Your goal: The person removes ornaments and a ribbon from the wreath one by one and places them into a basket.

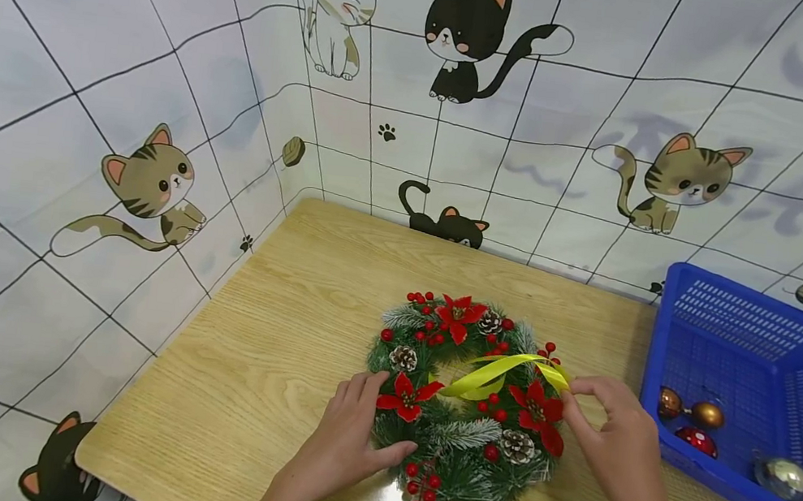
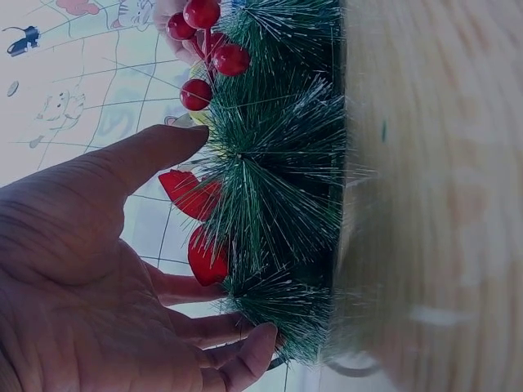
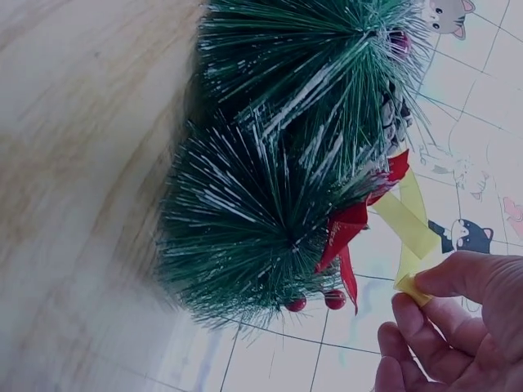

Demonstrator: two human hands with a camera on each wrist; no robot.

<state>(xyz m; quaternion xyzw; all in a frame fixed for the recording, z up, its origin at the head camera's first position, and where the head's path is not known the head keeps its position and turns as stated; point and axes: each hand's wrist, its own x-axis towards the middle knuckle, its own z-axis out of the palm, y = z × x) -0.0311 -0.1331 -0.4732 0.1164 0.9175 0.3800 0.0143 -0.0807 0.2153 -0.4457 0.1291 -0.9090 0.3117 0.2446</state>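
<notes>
A green Christmas wreath point(image 1: 454, 485) with frosted tips lies on the table, decorated with red poinsettias point(image 1: 408, 398), pinecones point(image 1: 516, 446) and red berries point(image 2: 231, 60). My left hand point(image 1: 346, 432) rests against its left side, thumb spread apart from fairly straight fingers, as the left wrist view also shows. At the wreath's right edge, my right hand point(image 1: 620, 441) pinches the end of a yellow ribbon point(image 3: 413, 233) between thumb and forefinger. From there the ribbon point(image 1: 499, 371) arches across the wreath's central opening.
A blue plastic basket point(image 1: 747, 385) stands at the right of the wooden table point(image 1: 273, 351). Inside it lie copper baubles point(image 1: 707, 414), a red bauble point(image 1: 697, 442) and a pale shiny bauble point(image 1: 785, 477). A wall covering with cartoon cats point(image 1: 465, 28) borders the table behind and on the left.
</notes>
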